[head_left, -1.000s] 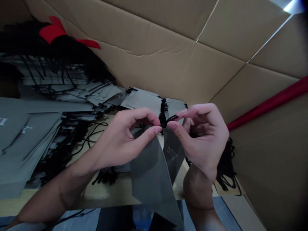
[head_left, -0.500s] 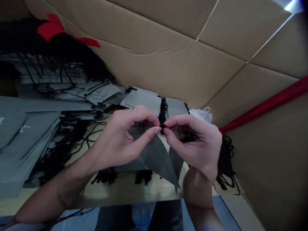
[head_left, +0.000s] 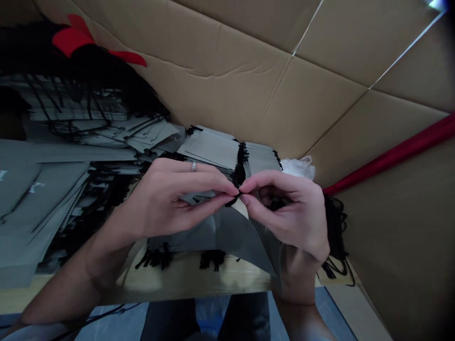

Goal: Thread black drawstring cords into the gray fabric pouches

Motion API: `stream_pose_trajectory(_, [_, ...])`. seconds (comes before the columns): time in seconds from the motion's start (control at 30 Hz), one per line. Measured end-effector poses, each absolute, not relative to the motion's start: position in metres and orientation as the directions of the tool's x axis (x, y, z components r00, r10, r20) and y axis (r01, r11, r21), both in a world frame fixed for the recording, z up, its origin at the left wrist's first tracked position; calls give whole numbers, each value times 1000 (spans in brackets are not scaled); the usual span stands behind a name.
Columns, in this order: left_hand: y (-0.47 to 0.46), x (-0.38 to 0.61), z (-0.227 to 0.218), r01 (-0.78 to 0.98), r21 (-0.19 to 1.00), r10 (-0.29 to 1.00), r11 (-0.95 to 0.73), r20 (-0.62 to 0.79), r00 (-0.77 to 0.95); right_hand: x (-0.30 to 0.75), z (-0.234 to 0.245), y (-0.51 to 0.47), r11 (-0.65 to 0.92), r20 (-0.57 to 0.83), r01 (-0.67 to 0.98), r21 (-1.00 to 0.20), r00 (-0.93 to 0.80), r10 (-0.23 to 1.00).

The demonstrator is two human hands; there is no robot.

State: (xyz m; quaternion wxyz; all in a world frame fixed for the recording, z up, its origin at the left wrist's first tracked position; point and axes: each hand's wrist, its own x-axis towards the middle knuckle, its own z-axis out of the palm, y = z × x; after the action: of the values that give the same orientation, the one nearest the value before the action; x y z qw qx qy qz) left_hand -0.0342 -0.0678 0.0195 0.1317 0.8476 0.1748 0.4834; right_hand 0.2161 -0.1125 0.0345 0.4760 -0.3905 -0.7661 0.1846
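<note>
At the centre of the head view, two hands meet fingertip to fingertip over a wooden table (head_left: 185, 280). The left hand (head_left: 167, 203), wearing one ring (head_left: 194, 166), pinches thumb and forefinger closed on a black cord (head_left: 233, 195). The right hand (head_left: 293, 215) pinches the same cord from the other side. One grey bag (head_left: 231, 232) hangs folded directly beneath the pinch, above the table's near edge.

Behind the hands lie two small bag stacks (head_left: 213, 148), side by side, their near edges hidden by the fingers. One larger stack (head_left: 31, 208) sits at far left, with another heap (head_left: 81, 116) behind it under tangled black cords. Two loose cord tufts (head_left: 156, 258) lie on the table below the left hand. One cord bundle (head_left: 336, 227) is partly masked by the right hand. Also noted: one crumpled white plastic piece (head_left: 300, 166), one red bar (head_left: 391, 156) and a cardboard wall (head_left: 249, 85).
</note>
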Motion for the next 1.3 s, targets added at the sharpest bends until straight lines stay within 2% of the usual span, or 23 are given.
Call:
stream_pose_trajectory(0.17, [-64,-35,11,157,246,292,-956,822,490,219,36,-111,643,561,439,-627,-318,764])
stream_pose_trajectory(0.3, [-65,-33,9,230,131,235,-964,827,512,218,33,-109,688,588,465,-558,-363,723])
stream_pose_trajectory(0.37, [-66,-30,9,251,111,228,-962,833,504,217,31,-108,702,610,458,-545,-358,707])
stream_pose_trajectory(0.57, [-63,-24,7,140,245,281,-959,871,403,213,29,-107,655,589,389,-648,-290,755])
stream_pose_trajectory(0.7, [-60,-24,6,31,361,346,-932,864,367,210,30,-103,586,527,245,-772,-267,807])
stream_pose_trajectory(0.8, [-56,-26,7,-13,403,371,-915,854,365,209,31,-99,563,505,187,-805,-283,816])
stream_pose_trajectory(0.9, [-54,-28,7,75,268,274,-960,867,416,212,31,-99,636,551,312,-706,-323,770])
stream_pose_trajectory(1.0, [-54,-30,6,195,109,199,-975,820,537,216,30,-101,734,606,468,-493,-420,675])
stream_pose_trajectory(1.1, [-57,-32,4,220,20,157,-975,765,625,220,26,-101,782,610,520,-343,-510,607])
stream_pose_trajectory(1.2, [-57,-35,3,221,-11,139,-975,746,651,221,22,-98,809,623,514,-284,-543,563])
stream_pose_trajectory(1.3, [-56,-37,4,217,23,153,-976,779,608,219,22,-97,815,649,492,-307,-518,557])
